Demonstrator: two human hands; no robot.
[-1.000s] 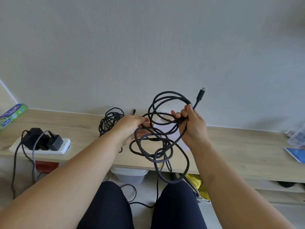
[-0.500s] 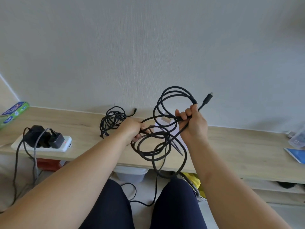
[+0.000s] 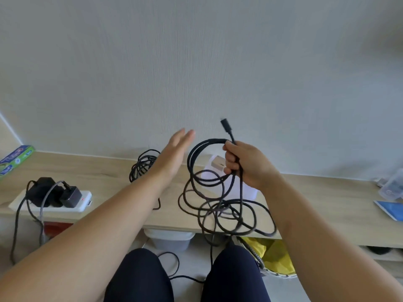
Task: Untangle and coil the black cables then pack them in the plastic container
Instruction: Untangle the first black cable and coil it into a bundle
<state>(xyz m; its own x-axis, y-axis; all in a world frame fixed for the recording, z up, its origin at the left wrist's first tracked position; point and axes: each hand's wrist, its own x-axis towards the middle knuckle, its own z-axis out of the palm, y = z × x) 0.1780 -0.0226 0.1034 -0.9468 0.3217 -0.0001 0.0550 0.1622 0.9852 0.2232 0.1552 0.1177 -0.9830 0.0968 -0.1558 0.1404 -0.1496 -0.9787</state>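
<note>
From the head camera, the right hand (image 3: 246, 164) has its fingers (image 3: 231, 159) curled tight round the black cable (image 3: 218, 205) just below its plug (image 3: 225, 125), which sticks up toward 11 o'clock. One neat loop arcs out at the hand's 9 o'clock. The rest hangs at 6 o'clock in loose, crossing rings over the table (image 3: 316, 199) edge, with a tail running down between the knees to the floor. The left hand (image 3: 174, 153) is flat and open, fingers straight, holding nothing, raised toward the wall. A second cable bundle (image 3: 142, 164) lies on the table at its 7 o'clock. A pale translucent container (image 3: 248, 190), probably the one to pack, sits behind the hanging rings.

Risk: with only one hand on the cable, the crossed rings could cinch into a knot if the right hand pulls upward. The tail on the floor could also snag at a knee.

Half a second ago the left hand gripped the middle of the tangle; it has since let go and lifted away. The plug then leaned toward 1 o'clock, and the rings now sag lower.
</note>
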